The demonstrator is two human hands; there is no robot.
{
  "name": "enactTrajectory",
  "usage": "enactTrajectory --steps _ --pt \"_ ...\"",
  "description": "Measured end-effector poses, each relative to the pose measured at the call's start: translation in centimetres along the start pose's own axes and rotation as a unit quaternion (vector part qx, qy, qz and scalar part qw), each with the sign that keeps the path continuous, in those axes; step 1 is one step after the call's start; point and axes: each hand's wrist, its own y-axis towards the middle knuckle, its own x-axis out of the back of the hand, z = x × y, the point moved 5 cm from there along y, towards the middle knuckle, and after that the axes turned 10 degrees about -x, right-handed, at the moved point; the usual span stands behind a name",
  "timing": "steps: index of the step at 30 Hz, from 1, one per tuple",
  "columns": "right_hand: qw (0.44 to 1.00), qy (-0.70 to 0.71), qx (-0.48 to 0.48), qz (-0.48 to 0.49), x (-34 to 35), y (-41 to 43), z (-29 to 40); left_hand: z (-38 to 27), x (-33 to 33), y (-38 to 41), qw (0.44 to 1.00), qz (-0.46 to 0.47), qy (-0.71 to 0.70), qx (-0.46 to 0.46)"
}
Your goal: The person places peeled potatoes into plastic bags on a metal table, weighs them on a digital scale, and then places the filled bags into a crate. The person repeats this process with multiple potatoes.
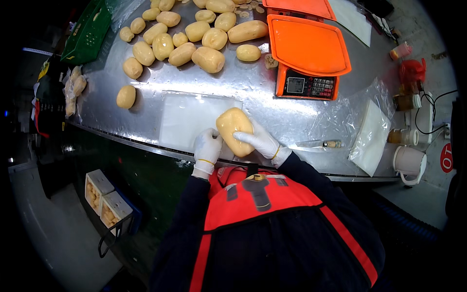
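Note:
My right hand (261,140), in a white glove, holds a large peeled lotus root segment (233,127), with the thumb across its near side. The root is tilted above the front edge of a steel table. To its left is my gloved left hand (208,150), fingers curled, at the near edge of a stack of clear plastic bags (193,116). Whether it pinches a bag there cannot be made out. One lotus root segment (126,97) lies apart, left of the bags. Many more peeled segments (208,59) are spread over the far part of the table.
An orange weighing scale (310,47) stands to the right. A knife (321,143) lies near the front edge, beside wrapped plastic bags (370,138). At the far right is a pitcher (408,164). Bagged lotus root (74,87) and a green crate (87,33) are at left.

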Motion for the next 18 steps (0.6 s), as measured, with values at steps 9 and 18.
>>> enactTrajectory --steps 9,18 --pt "0.816 -0.566 -0.005 -0.119 -1.6 -2.2 3.4 0.8 1.0 -0.7 0.971 -0.101 -0.214 -0.042" --pt "0.949 -0.287 0.003 -0.132 -0.2 -2.7 2.4 0.1 1.8 -2.3 0.964 -0.157 0.027 -0.213"
